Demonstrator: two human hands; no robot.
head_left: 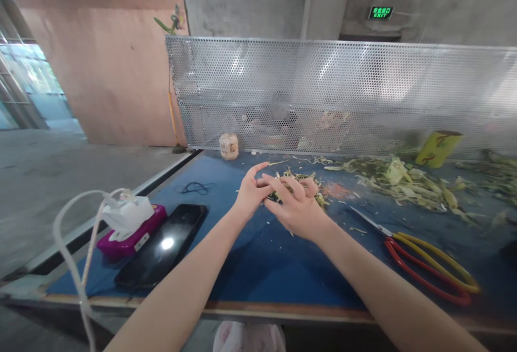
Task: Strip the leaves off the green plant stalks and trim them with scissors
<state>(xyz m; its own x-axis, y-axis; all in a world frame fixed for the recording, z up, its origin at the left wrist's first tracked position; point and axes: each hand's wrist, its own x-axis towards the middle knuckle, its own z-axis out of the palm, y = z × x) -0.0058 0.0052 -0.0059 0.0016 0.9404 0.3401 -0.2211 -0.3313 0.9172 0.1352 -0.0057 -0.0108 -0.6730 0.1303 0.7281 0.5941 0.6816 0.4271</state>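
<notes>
Leaf bits [297, 173] lie in a small pile on the blue bench [283, 274], left of the scissors and a little farther back. I watch from far off through the head camera, and both hands are at this pile, left of the scissors too.

The right hand [294, 201] bends its fingers over the leaf bits and hides some of them. The left hand [252, 193] is right beside it, with its pointing finger stuck out. A thin pale strip [278, 163] shows at that fingertip. I can't tell if either hand is gripping anything, because the fingers cover too much.

The scissors [386, 232] have one red handle and one yellow handle. Behind them I see a big heap of pale green leaves [404, 179], and past that, to the right, a yellow box [438, 149] that leans. Well to the left of the scissors are a black phone [163, 247], a purple power strip [149, 228] with a white plug [129, 214], and some thin black string [196, 187]. A metal screen full of holes [323, 88] stands far behind the scissors.
</notes>
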